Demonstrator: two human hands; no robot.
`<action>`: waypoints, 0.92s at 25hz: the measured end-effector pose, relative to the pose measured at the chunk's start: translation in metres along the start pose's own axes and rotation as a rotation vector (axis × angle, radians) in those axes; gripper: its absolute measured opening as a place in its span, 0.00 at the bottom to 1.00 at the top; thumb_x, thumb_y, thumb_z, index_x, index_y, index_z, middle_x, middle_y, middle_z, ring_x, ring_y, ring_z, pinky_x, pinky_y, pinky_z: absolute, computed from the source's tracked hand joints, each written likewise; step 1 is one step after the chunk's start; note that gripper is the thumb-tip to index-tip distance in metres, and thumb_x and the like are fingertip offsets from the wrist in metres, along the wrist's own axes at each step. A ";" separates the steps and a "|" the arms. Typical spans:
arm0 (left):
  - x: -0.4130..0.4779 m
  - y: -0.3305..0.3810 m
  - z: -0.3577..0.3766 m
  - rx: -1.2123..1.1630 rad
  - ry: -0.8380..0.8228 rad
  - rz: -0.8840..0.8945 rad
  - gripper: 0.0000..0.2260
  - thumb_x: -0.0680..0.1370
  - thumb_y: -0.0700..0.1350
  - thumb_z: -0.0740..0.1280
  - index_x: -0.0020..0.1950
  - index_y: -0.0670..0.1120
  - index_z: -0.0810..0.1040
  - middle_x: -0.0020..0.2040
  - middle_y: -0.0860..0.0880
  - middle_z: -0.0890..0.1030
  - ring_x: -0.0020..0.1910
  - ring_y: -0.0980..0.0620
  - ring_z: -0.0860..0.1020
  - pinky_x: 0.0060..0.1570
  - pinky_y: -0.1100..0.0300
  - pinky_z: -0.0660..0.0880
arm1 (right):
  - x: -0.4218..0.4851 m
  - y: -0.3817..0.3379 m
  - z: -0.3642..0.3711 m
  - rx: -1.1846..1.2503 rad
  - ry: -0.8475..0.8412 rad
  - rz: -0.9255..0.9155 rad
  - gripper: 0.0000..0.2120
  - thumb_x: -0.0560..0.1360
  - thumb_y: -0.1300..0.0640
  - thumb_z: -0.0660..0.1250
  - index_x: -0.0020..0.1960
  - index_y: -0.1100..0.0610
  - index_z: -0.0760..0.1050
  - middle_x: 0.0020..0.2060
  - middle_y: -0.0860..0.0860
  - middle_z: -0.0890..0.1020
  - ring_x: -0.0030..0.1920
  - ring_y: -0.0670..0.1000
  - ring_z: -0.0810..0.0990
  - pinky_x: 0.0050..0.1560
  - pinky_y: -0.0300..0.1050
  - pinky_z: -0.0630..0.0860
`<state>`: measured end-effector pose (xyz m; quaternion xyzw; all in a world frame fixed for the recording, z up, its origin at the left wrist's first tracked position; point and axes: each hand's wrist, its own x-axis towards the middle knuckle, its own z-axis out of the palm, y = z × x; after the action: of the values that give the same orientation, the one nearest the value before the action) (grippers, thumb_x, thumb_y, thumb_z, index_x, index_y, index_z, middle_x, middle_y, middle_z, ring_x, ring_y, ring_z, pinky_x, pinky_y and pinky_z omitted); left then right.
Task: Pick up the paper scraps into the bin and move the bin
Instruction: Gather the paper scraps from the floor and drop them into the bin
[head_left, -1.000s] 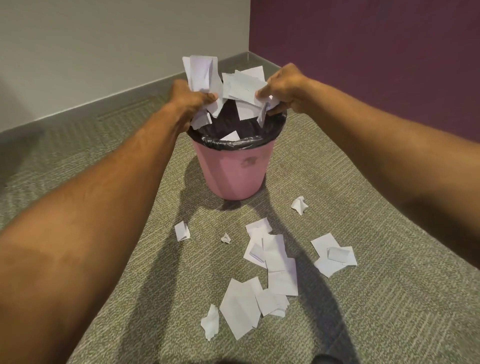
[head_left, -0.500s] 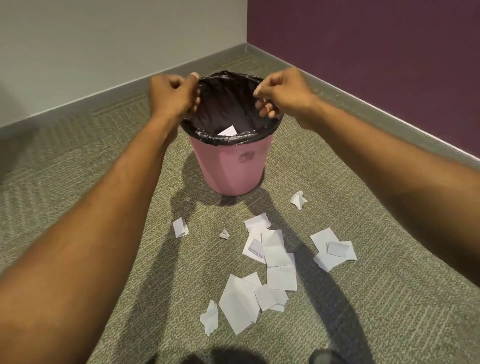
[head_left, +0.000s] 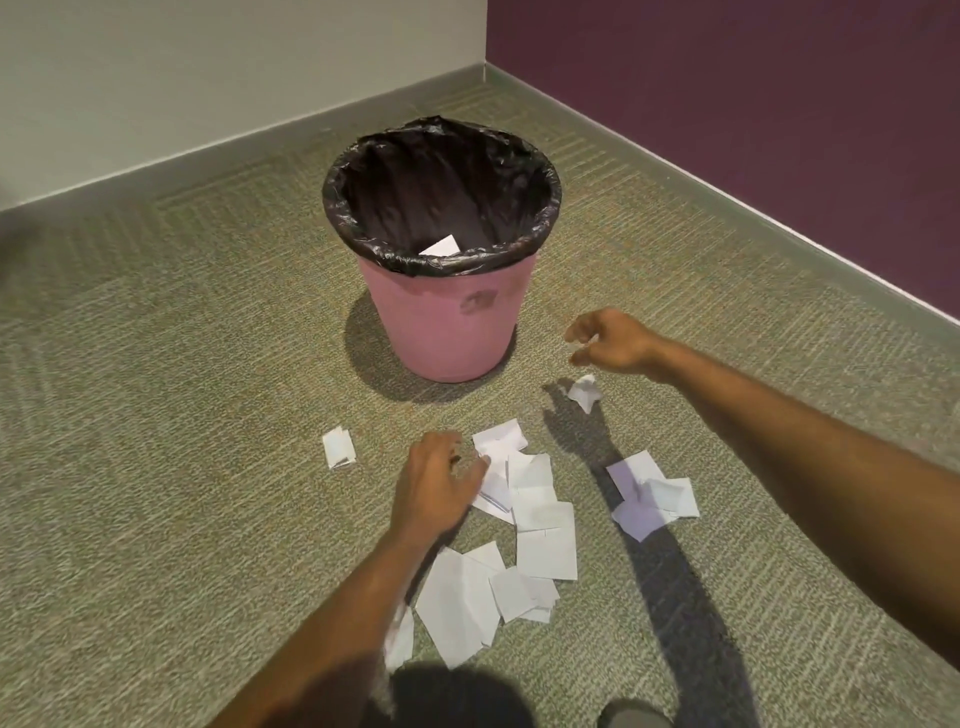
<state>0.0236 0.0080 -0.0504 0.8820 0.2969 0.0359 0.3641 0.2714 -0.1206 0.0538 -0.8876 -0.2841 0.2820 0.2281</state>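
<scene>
Here, the pink bin (head_left: 449, 317) stands upright on the carpet (head_left: 156, 415), the left hand (head_left: 436, 486) rests with fingers spread on the paper scraps (head_left: 540, 519), and the right hand (head_left: 613, 343) hovers unclenched and empty above a crumpled scrap (head_left: 586, 391).

Scraps (head_left: 493, 493) partly under left hand (head_left: 436, 486)

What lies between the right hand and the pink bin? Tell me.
Only bare carpet in the head view, between the right hand and the pink bin. The crumpled scrap lies just below the hand, outside that stretch.
</scene>
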 end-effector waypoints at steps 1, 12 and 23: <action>0.006 0.002 0.010 0.099 -0.065 0.062 0.26 0.75 0.60 0.68 0.68 0.48 0.70 0.61 0.47 0.74 0.60 0.47 0.72 0.55 0.52 0.73 | 0.009 0.014 0.013 -0.105 -0.032 0.033 0.24 0.74 0.61 0.72 0.68 0.59 0.71 0.66 0.57 0.74 0.65 0.57 0.75 0.62 0.47 0.72; 0.041 0.028 0.064 0.706 -0.531 0.229 0.49 0.66 0.66 0.72 0.78 0.55 0.48 0.79 0.40 0.42 0.78 0.35 0.43 0.71 0.32 0.50 | 0.025 0.084 0.085 -0.688 -0.113 -0.078 0.25 0.73 0.62 0.66 0.69 0.54 0.70 0.66 0.58 0.68 0.62 0.63 0.72 0.55 0.57 0.77; 0.045 0.031 0.059 0.441 -0.336 0.291 0.15 0.75 0.41 0.70 0.62 0.46 0.78 0.59 0.43 0.77 0.58 0.41 0.76 0.53 0.52 0.73 | -0.032 0.106 0.058 -0.420 -0.096 -0.062 0.08 0.74 0.63 0.69 0.53 0.63 0.81 0.54 0.59 0.80 0.56 0.59 0.79 0.51 0.45 0.76</action>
<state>0.0925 -0.0206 -0.0801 0.9666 0.1039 -0.1241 0.1989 0.2536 -0.2046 -0.0371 -0.8919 -0.3744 0.2515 0.0332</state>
